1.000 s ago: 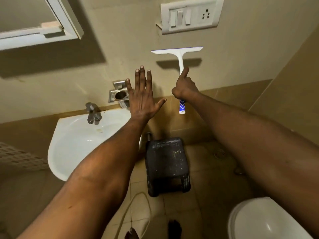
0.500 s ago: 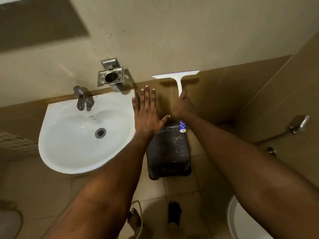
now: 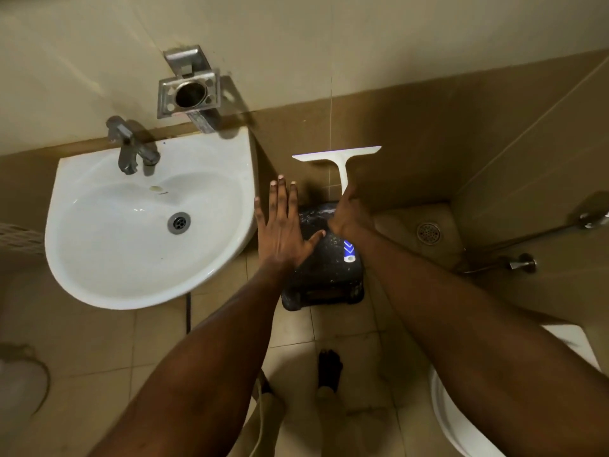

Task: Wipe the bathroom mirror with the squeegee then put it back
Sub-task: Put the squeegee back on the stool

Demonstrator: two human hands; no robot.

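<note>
My right hand [image 3: 350, 216] grips the white squeegee [image 3: 341, 166] by its handle, blade up and level in front of the brown wall tiles; the blue-patterned handle end sticks out below my wrist. The squeegee hangs over a dark plastic stool [image 3: 324, 273] on the floor. My left hand [image 3: 281, 225] is flat with fingers spread, empty, just right of the white sink [image 3: 108, 278] and left of the squeegee. The mirror is out of view.
A metal tap [image 3: 131, 148] stands on the sink, with a steel tumbler holder [image 3: 188, 94] on the wall above. A floor drain [image 3: 428, 231] lies at the right, wall taps [image 3: 524, 261] beyond it, a toilet rim [image 3: 443, 410] at the bottom right. My feet [image 3: 329, 369] stand on beige tiles.
The view has tilted down from the mirror and switchboard to the sink and floor. Both hands have lowered, the squeegee now over the stool.
</note>
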